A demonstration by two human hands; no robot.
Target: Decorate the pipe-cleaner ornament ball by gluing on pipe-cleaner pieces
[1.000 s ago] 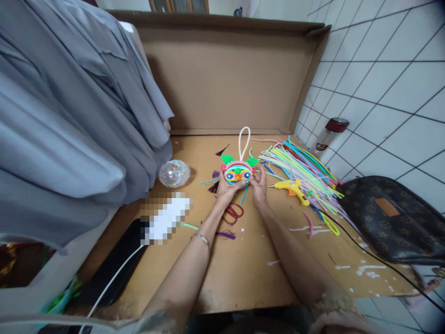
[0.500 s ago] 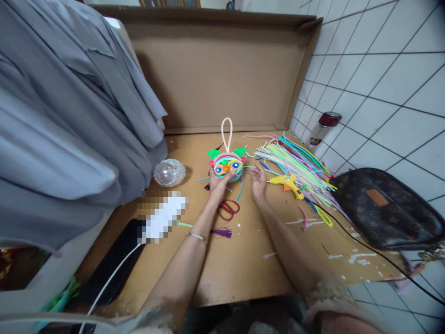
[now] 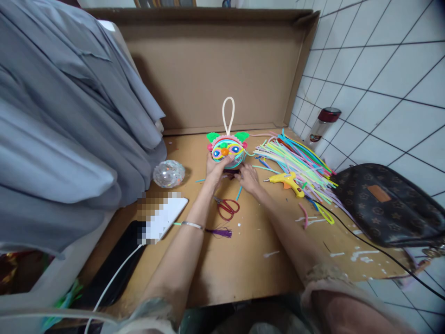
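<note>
My left hand [image 3: 214,170] is closed around a colourful ball ornament [image 3: 227,149], its thumb across the lower front. The ornament has a face with blue-and-yellow eyes, an orange nose, green ears and pink side balls. A cream loop [image 3: 228,113] stands up from its top. Just below and to the right of it, my right hand [image 3: 249,179] reaches in with bent, closed fingers beside some dark strands [image 3: 231,172]. What those fingertips hold, if anything, I cannot make out. Red-handled scissors [image 3: 228,209] and a purple tassel [image 3: 219,232] lie nearer to me.
A yellow glue gun [image 3: 288,182] lies right of my hands, before a heap of coloured pipe cleaners [image 3: 295,160]. A clear ball [image 3: 169,174] and a phone [image 3: 168,215] are at left. A bottle [image 3: 323,126] and brown bag [image 3: 392,204] line the right; cardboard [image 3: 215,69] stands behind.
My left hand has raised the ornament slightly. My right hand has moved left from beside the ornament to underneath its right side, and its fingers have bent inward.
</note>
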